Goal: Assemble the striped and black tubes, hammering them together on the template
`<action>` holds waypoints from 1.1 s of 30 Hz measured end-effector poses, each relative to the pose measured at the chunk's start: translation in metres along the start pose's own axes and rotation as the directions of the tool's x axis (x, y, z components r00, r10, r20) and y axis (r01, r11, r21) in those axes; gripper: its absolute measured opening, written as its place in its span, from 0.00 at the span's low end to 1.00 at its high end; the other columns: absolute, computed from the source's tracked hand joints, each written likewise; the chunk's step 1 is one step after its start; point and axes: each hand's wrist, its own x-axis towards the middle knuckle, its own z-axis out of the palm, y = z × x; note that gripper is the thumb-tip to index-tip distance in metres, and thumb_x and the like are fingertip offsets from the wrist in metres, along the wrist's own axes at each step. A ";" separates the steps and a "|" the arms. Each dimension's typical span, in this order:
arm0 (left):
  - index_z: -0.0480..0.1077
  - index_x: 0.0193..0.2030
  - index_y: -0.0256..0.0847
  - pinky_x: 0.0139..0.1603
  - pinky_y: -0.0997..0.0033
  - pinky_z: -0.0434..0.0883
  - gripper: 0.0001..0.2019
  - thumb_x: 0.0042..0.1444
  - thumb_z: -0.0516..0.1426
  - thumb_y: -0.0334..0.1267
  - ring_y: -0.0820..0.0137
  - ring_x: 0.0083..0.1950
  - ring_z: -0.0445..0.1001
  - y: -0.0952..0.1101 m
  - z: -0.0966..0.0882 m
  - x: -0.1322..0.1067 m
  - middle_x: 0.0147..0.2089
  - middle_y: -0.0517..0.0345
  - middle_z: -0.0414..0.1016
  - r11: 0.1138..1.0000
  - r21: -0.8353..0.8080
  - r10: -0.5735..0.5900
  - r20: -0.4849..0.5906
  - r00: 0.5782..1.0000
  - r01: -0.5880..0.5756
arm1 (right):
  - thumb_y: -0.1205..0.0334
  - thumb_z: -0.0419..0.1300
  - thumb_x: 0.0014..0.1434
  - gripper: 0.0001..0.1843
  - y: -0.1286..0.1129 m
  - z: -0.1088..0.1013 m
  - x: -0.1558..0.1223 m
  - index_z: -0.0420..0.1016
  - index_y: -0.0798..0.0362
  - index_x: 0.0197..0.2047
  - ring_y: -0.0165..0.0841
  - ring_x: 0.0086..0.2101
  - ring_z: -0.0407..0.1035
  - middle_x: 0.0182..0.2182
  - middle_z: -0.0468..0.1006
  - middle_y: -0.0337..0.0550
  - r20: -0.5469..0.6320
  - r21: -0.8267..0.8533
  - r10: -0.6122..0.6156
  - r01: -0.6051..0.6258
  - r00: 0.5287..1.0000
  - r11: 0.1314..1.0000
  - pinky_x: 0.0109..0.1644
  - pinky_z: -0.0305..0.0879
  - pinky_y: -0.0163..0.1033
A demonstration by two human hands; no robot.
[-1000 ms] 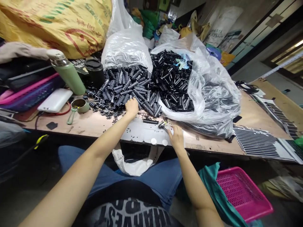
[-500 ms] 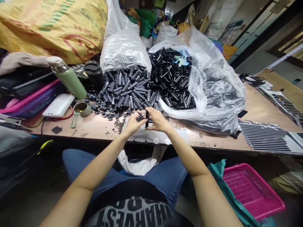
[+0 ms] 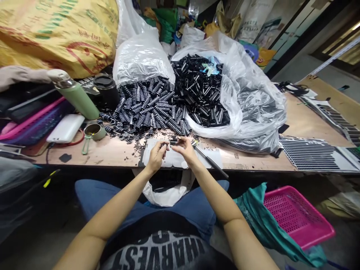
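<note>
My left hand (image 3: 156, 154) and my right hand (image 3: 185, 149) meet over a white sheet (image 3: 173, 159) at the table's front edge. Together they pinch a small black part (image 3: 173, 142) between their fingertips. A thin dark rod (image 3: 209, 160) lies slanted just right of my right hand. Behind the hands spreads a pile of black-and-white ribbed cylinders (image 3: 149, 107), spilling from a clear plastic bag (image 3: 142, 56). To its right an open plastic bag (image 3: 247, 101) holds several glossy black tubes (image 3: 198, 93). Small black rings (image 3: 132, 137) are scattered on the table by the pile.
A green bottle (image 3: 74, 93), a black cup (image 3: 107, 90), a white phone (image 3: 66, 128) and a small green cup (image 3: 94, 131) stand at the left. A yellow sack (image 3: 56, 33) fills the back left. Perforated sheets (image 3: 306, 157) lie at the right. A pink basket (image 3: 295, 217) sits below the table.
My left hand left the ribbed pile and my right hand came in from the right. Both now meet nearer the table's edge, pinching a small black part.
</note>
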 end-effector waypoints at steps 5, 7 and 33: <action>0.67 0.58 0.39 0.15 0.80 0.54 0.27 0.55 0.57 0.51 0.80 0.15 0.58 0.021 0.000 -0.004 0.21 0.67 0.63 0.911 -0.342 -0.221 0.065 0.973 0.230 | 0.53 0.73 0.38 0.60 -0.007 -0.014 -0.029 0.44 0.53 0.68 0.45 0.64 0.51 0.65 0.52 0.57 0.298 -0.376 -0.390 0.483 0.871 0.791 0.65 0.57 0.52; 0.70 0.56 0.37 0.17 0.80 0.58 0.26 0.52 0.60 0.49 0.79 0.17 0.62 0.024 0.005 -0.003 0.23 0.65 0.67 0.883 -0.391 -0.262 0.053 0.964 0.261 | 0.56 0.71 0.42 0.60 -0.012 -0.013 -0.037 0.40 0.54 0.70 0.45 0.66 0.46 0.66 0.50 0.57 0.436 -0.415 -0.466 0.631 0.770 0.655 0.69 0.48 0.53; 0.69 0.37 0.34 0.16 0.77 0.67 0.12 0.58 0.56 0.44 0.75 0.16 0.68 0.034 0.021 0.002 0.22 0.63 0.67 0.777 -0.332 -0.522 0.134 0.842 0.535 | 0.57 0.73 0.38 0.62 0.014 0.000 -0.027 0.43 0.58 0.69 0.45 0.65 0.49 0.64 0.54 0.60 0.403 -0.443 -0.417 0.572 0.815 0.690 0.69 0.48 0.52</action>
